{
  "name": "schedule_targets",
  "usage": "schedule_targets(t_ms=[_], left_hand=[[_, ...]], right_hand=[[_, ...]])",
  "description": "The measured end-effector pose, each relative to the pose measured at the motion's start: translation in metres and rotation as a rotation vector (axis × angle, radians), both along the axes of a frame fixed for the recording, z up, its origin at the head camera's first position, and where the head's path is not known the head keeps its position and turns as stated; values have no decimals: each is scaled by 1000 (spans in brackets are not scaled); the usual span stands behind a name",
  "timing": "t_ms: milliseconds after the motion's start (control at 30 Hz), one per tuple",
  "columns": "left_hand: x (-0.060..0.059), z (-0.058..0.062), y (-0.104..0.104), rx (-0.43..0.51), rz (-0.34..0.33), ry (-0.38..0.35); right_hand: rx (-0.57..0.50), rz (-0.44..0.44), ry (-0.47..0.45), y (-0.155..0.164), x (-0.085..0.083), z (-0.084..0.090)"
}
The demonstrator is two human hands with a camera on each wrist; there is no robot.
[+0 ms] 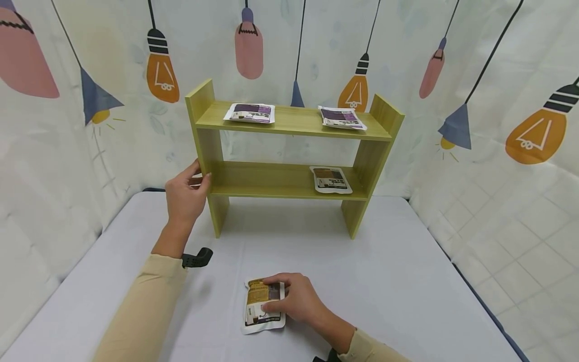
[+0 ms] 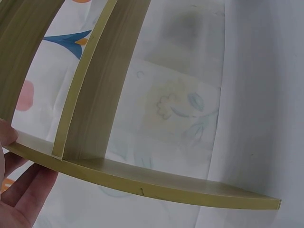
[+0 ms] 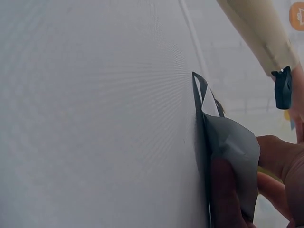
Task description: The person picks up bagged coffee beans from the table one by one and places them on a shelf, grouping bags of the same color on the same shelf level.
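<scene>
With thumb and fingers on either side, my left hand (image 1: pixel 185 195) grips the left side panel of a yellow-green wooden shelf (image 1: pixel 267 178). The left wrist view shows the fingers (image 2: pixel 35 192) around that panel's edge. On the white table in front, my right hand (image 1: pixel 300 300) pinches a flat white pouch (image 1: pixel 252 319) with a brown and black label. In the right wrist view the pouch (image 3: pixel 237 147) bulges between thumb and fingers, close against the tabletop. Its lower part is cut off by that frame's edge.
Two purple-labelled pouches lie on the top board, one at left (image 1: pixel 251 113) and one at right (image 1: pixel 341 118). A brown-labelled pouch (image 1: pixel 331 180) is on the lower board's right. Patterned cloth walls (image 1: pixel 289 55) enclose the table (image 1: pixel 398 281).
</scene>
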State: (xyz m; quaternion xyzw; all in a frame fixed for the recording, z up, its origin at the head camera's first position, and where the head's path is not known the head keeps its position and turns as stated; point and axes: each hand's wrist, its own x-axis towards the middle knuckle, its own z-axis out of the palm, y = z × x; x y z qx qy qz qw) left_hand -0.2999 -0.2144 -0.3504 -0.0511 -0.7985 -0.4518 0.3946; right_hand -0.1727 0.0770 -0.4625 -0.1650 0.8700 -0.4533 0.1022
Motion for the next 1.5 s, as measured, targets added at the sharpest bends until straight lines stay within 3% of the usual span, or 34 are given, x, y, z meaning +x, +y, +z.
schedule_targets(t_ms=[600, 967, 1500], left_hand=[[4, -1, 0, -2, -3, -13], [5, 1, 0, 2, -7, -16], [3, 1, 0, 6, -2, -8]], right_hand=[[-36, -19, 33, -2, -16, 2], [-168, -44, -43, -4, -30, 7], [-277, -61, -26, -12, -49, 21]])
